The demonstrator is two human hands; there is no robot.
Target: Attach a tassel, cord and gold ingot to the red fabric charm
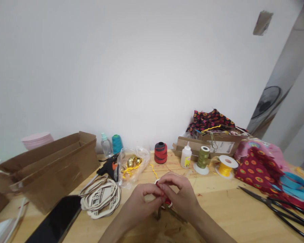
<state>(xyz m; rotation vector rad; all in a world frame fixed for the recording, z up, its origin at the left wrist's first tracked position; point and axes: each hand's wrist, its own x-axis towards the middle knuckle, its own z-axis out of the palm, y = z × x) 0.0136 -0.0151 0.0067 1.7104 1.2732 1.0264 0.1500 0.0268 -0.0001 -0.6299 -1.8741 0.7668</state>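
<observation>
The left hand (147, 199) and right hand (180, 193) pinch 1 small red piece (168, 203) between them; the glue bottle (185, 157) stands beyond the right hand.

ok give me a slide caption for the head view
Left hand and right hand hold a small red piece over a wooden table, with gold bells, red thread and a white bottle beyond.
</observation>
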